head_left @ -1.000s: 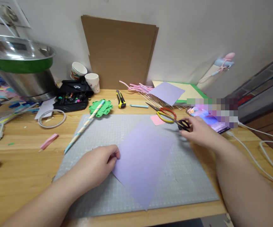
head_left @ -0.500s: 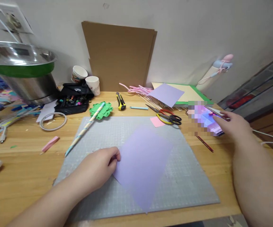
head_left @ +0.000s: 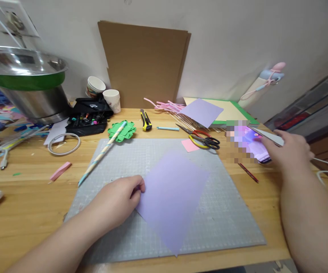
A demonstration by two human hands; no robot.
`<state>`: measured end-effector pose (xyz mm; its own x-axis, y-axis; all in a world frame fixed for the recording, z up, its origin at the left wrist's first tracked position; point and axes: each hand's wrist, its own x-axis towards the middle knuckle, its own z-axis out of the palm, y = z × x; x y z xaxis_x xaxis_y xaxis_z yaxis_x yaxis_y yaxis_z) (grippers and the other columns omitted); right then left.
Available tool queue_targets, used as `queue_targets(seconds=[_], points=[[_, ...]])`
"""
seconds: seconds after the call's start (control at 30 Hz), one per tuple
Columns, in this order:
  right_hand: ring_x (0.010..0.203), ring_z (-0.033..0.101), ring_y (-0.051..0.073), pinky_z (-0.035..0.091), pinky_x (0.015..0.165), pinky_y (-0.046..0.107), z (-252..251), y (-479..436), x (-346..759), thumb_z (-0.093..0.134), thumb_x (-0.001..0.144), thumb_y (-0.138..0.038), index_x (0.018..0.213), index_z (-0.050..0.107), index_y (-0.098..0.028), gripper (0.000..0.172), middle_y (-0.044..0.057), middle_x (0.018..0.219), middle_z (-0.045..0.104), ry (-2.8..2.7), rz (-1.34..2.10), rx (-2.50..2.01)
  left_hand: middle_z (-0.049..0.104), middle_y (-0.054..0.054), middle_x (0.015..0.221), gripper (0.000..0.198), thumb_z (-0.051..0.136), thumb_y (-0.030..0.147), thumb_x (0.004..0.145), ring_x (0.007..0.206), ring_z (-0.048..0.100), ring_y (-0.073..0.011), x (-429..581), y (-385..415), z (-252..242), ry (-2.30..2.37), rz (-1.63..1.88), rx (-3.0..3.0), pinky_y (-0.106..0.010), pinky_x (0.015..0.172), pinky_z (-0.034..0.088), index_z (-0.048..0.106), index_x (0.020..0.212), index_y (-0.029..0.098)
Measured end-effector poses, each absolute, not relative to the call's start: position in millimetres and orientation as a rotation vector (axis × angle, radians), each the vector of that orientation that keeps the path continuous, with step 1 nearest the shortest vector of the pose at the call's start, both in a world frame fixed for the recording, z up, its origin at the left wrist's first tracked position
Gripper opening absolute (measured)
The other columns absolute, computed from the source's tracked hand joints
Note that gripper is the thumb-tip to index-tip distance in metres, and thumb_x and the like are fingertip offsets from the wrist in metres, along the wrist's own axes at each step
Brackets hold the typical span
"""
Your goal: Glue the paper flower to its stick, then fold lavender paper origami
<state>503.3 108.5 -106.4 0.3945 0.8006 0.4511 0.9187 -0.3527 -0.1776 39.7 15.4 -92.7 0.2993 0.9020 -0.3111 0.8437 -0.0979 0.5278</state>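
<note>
My left hand [head_left: 121,199] is closed, thumb and fingers pinching the left corner of a light purple paper sheet [head_left: 175,197]. The sheet is turned diamond-wise above a grey cutting mat [head_left: 226,220], and its lower corner reaches near the mat's front edge. On the right, my right hand [head_left: 290,149] is closed at the edge of a smartphone [head_left: 256,146], with the thumb over its lit screen. Part of the phone is blurred by pixelation. A whitish flat piece shows between thumb and fingers.
Behind the mat lie scissors [head_left: 203,140], a pink paper square [head_left: 190,145], a yellow-black utility knife [head_left: 146,120] and another purple sheet [head_left: 202,112]. A striped paper stick [head_left: 101,155] with a green paper piece [head_left: 126,132] crosses the mat's left corner. A dark red pencil [head_left: 248,173] lies at right.
My right hand has shifted slightly right along the phone, and the colours on the screen look different. My left hand and the purple sheet stay in place. The view tilts slightly.
</note>
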Motion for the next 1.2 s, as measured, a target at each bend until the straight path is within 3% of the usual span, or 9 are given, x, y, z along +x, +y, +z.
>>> queue_targets(seconds=[0.1,0.2,0.33,0.43,0.5,0.77,0.93,1.1,1.2], points=[[0.125,0.041,0.039,0.030,0.100,0.055,-89.1,87.7,457.6,0.040,0.087,-0.053,0.130,0.052,-0.005,0.065,0.028,0.125,0.051,-1.599,-0.333,-1.844,0.062,0.001,0.071,0.013,0.046,0.022,0.082,0.064,0.058,-0.0162,40.5,18.6,-97.6,1.441,0.287,1.664,-0.027,0.060,0.040,0.059,0.081,0.023],[0.117,0.054,0.024,0.044,0.098,0.036,-78.0,50.8,397.3,0.048,0.082,-0.064,0.126,0.055,-0.031,0.056,0.006,0.126,0.060,-2.094,0.026,-1.509,0.060,0.002,0.062,0.009,0.049,0.024,0.081,0.053,0.059,-0.0124,40.9,25.9,-102.1,1.298,0.420,1.184,-0.025,0.056,0.045,0.055,0.083,0.019],[0.136,0.035,0.031,0.038,0.106,0.046,-87.1,2.5,328.6,0.063,0.071,-0.065,0.145,0.034,-0.021,0.091,0.014,0.151,0.033,-2.756,0.336,-0.913,0.061,0.002,0.059,0.014,0.057,0.026,0.076,0.049,0.059,-0.0096,38.2,33.9,-102.7,1.260,0.449,1.045,-0.022,0.054,0.047,0.054,0.086,0.016],[0.137,0.033,0.026,0.032,0.111,0.049,-100.7,-14.2,302.6,0.051,0.088,-0.027,0.143,0.039,-0.016,0.057,0.012,0.150,0.036,-2.869,0.272,-0.757,0.061,0.002,0.060,0.017,0.059,0.026,0.074,0.048,0.059,-0.0091,37.4,33.6,-100.4,1.234,0.439,1.039,-0.021,0.053,0.048,0.054,0.086,0.015],[0.136,0.036,0.024,0.035,0.109,0.047,-106.2,-17.8,296.9,0.042,0.087,-0.011,0.141,0.042,-0.015,0.054,0.009,0.147,0.041,-2.923,0.255,-0.680,0.061,0.002,0.058,0.017,0.060,0.026,0.075,0.047,0.059,-0.0097,38.5,31.1,-99.3,1.221,0.425,1.056,-0.021,0.052,0.048,0.054,0.086,0.015],[0.135,0.037,0.024,0.038,0.108,0.048,-104.5,-24.8,306.1,0.043,0.083,-0.010,0.143,0.038,-0.018,0.061,0.006,0.149,0.035,-3.086,0.309,-0.658,0.060,0.003,0.066,0.013,0.048,0.018,0.083,0.058,0.059,-0.0123,47.8,16.1,-101.6,1.254,0.311,1.464,-0.024,0.057,0.046,0.059,0.089,0.018],[0.136,0.037,0.021,0.034,0.111,0.046,-102.8,-25.1,316.3,0.042,0.083,-0.006,0.144,0.038,-0.019,0.062,0.004,0.148,0.037,-3.028,0.216,-0.706,0.066,0.000,0.089,0.018,0.045,0.016,0.089,0.084,0.060,-0.0165,49.8,10.2,-100.6,1.244,0.414,2.057,-0.030,0.077,0.045,0.062,0.089,0.021],[0.127,0.049,0.020,0.038,0.107,0.041,-97.6,-19.5,315.2,0.043,0.087,-0.011,0.135,0.051,-0.020,0.049,0.007,0.137,0.054,-2.890,0.500,-0.817,0.064,-0.004,0.095,0.020,0.044,0.013,0.090,0.088,0.059,-0.0207,50.9,4.2,-99.2,1.437,0.418,2.246,-0.037,0.077,0.048,0.062,0.095,0.020],[0.105,0.063,0.018,0.048,0.091,0.031,-91.6,-6.7,309.1,0.042,0.094,-0.025,0.115,0.064,-0.023,0.031,0.005,0.114,0.069,-2.611,0.908,-1.119,0.063,-0.008,0.103,0.022,0.045,0.011,0.088,0.093,0.058,-0.0222,60.1,-12.9,-103.7,1.437,0.759,2.458,-0.038,0.079,0.048,0.062,0.099,0.017]])
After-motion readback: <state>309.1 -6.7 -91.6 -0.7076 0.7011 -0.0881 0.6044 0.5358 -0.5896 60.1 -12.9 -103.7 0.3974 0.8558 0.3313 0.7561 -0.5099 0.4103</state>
